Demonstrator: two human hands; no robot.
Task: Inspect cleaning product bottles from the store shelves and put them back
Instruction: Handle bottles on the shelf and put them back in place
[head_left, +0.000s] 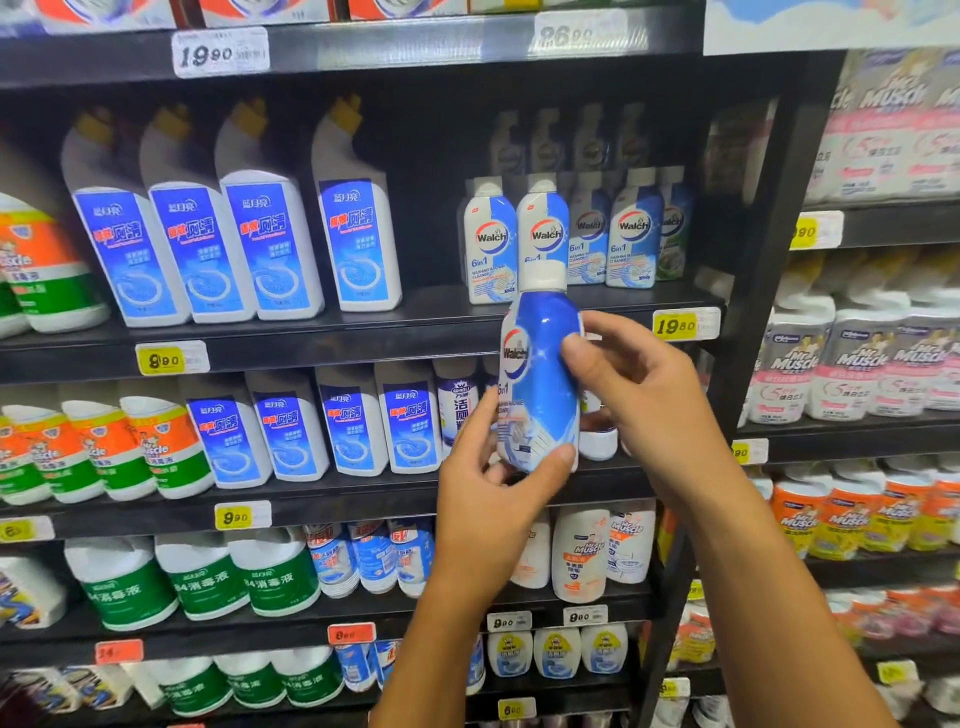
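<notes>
One Walch bottle (540, 374) is gripped between two hands, left (493, 488) and right (639, 395). Four blue-label angled-neck bottles (234, 244) can be counted on the upper shelf (311, 343), plus five Walch bottles in the front row (571, 234), more blurred behind

Two bare forearms rise from below the black shelf edge (363, 343), each ending in an uncovered hand. The left hand (493, 483) wears no glove, ring or watch, and its forearm carries no sleeve. The right hand (644, 395), to the right of that same shelf edge's yellow price tag row, is likewise ungloved, its wrist unadorned. Fingernails are short and unpainted.
</notes>
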